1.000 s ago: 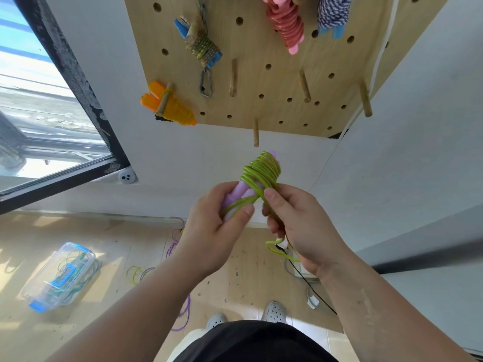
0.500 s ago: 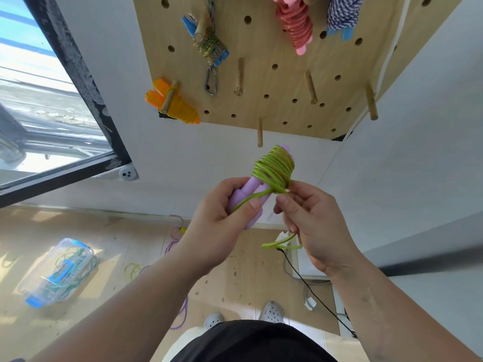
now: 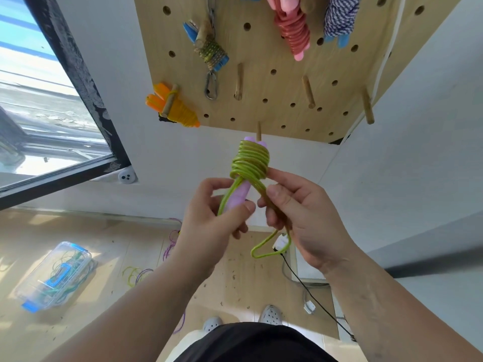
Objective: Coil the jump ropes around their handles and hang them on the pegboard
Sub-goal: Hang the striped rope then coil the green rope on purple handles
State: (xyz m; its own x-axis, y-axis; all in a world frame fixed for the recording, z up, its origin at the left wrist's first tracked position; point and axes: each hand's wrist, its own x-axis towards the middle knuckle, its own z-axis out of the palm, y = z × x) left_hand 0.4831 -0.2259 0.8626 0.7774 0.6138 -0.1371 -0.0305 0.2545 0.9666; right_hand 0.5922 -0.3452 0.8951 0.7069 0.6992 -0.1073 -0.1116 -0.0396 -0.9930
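Green rope [image 3: 250, 163] coiled around lilac handles [image 3: 239, 195]

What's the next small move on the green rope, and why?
Probably tuck the loose loop under the green coil. The right hand pinches the rope's tail below the coil, the left hand holds the purple handles, and that loop hangs unwound.

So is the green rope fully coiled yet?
Not fully. The green rope wraps the purple handles, but a loose loop hangs below the right hand.
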